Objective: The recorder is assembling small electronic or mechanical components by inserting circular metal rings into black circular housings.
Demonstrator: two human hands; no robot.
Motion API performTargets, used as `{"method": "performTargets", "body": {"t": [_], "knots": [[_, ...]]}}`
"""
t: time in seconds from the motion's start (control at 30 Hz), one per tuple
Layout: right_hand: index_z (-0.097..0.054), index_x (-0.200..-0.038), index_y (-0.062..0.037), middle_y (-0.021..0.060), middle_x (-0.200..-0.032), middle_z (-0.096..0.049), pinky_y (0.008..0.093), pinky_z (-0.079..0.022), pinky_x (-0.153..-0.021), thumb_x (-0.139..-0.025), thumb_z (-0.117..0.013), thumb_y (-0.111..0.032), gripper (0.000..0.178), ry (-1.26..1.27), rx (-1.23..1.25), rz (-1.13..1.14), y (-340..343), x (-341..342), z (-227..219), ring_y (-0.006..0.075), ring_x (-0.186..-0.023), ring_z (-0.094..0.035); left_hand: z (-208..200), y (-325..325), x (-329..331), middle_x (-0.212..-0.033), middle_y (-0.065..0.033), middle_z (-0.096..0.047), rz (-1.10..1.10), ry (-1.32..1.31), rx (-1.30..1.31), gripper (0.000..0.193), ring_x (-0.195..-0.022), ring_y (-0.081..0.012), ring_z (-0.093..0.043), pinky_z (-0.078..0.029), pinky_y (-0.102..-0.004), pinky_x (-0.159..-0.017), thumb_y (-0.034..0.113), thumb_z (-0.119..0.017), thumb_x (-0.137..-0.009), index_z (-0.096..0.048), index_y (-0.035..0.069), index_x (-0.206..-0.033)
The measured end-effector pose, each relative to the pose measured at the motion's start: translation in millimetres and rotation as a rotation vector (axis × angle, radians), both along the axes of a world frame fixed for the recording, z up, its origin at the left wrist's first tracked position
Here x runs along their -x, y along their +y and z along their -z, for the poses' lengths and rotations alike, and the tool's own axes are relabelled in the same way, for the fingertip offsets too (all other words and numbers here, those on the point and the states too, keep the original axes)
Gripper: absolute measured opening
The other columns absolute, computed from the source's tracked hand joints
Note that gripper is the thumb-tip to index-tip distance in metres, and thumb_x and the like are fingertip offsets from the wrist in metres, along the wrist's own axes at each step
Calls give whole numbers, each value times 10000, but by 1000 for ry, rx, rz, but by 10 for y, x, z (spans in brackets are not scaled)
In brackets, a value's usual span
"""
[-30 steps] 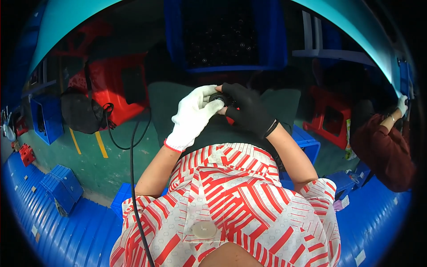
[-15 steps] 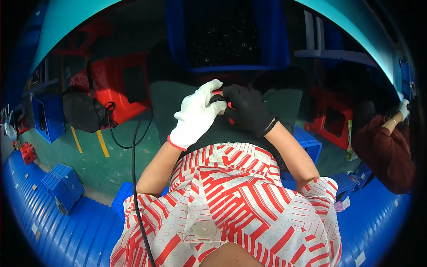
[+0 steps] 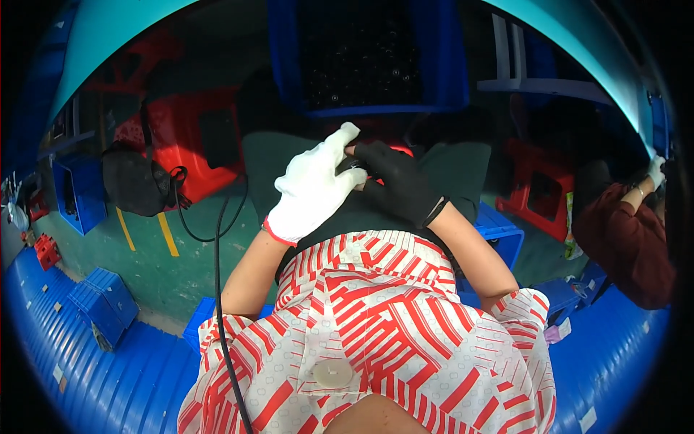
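My left hand [image 3: 314, 186], in a white glove with a red cuff, meets my right hand [image 3: 399, 182], in a black glove, above my lap. The left thumb and forefinger are pinched towards the right fingers, and bare fingertips show there. What they grip is small and dark and mostly hidden by the gloves; I cannot make out its kind. The right fingers are curled inward round the same spot. A bright red patch [image 3: 402, 150] shows just beyond the right knuckles; whether it belongs to the held thing I cannot tell.
Ahead of my knees stands a blue crate [image 3: 383, 111] with many small dark ring-like pieces. Red stools [image 3: 191, 145] flank me, a black bag [image 3: 134, 181] on the left one. A black cable [image 3: 218, 304] hangs over my left side. A co-worker [image 3: 625, 231] sits at far right.
The dark looped piece with red bits that showed between my hands is now mostly covered. My right fingers have curled and shifted slightly; the left hand has moved a little left.
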State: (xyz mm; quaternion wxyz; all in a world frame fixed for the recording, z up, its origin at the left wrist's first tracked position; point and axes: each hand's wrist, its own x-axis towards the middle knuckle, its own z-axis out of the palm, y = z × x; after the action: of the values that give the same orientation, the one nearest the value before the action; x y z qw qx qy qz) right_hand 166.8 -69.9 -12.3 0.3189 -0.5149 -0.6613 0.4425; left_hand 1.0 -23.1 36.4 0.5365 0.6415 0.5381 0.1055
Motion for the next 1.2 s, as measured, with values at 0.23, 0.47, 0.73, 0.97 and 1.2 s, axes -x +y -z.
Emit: {"method": "performTargets", "body": {"t": [0.23, 0.47, 0.73, 0.97, 1.2], "knots": [[-586, -1114, -64, 141, -1002, -640, 352, -522, -706, -765, -719, -170, 389, -96, -48, 24, 17, 11, -37, 293, -836, -647, 158, -111, -29, -965, -127, -650, -351, -454, 299, 504, -784, -161, -640, -510, -260, -741, 38, -636, -806, -461, -45, -1272], [-594, -1073, -56, 138, -958, -654, 353, -522, -684, -774, -713, -220, 360, -211, -125, -68, 1, -18, 13, 294, -793, -654, 129, -64, -28, -934, -116, -646, -213, -265, 282, 504, -762, -135, -626, -513, -240, -708, -5, -622, -807, -458, -41, -1282], [-560, -1124, -64, 143, -938, -664, 339, -524, -703, -796, -704, -203, 383, -44, -107, -21, 24, 34, -7, 285, -823, -664, 142, 28, 32, -945, -131, -638, -197, -285, 327, 533, -748, -137, -621, -514, -246, -723, 0, -633, -798, -442, -58, -1292], [-532, -1170, -80, 134, -1017, -643, 346, -519, -719, -777, -724, -221, 459, -39, 88, 35, 28, -27, -68, 281, -884, -650, 217, -75, 2, -1005, -135, -637, -365, -549, 397, 541, -786, -146, -630, -521, -247, -731, -8, -636, -811, -421, -58, -1305], [-581, -1082, -78, 114, -965, -631, 354, -513, -673, -731, -745, -231, 416, -254, -150, -49, 34, -37, -3, 282, -812, -637, 151, -82, -45, -1005, -127, -633, -286, -349, 349, 537, -791, -125, -617, -516, -242, -723, -1, -633, -816, -426, -47, -1309]]}}
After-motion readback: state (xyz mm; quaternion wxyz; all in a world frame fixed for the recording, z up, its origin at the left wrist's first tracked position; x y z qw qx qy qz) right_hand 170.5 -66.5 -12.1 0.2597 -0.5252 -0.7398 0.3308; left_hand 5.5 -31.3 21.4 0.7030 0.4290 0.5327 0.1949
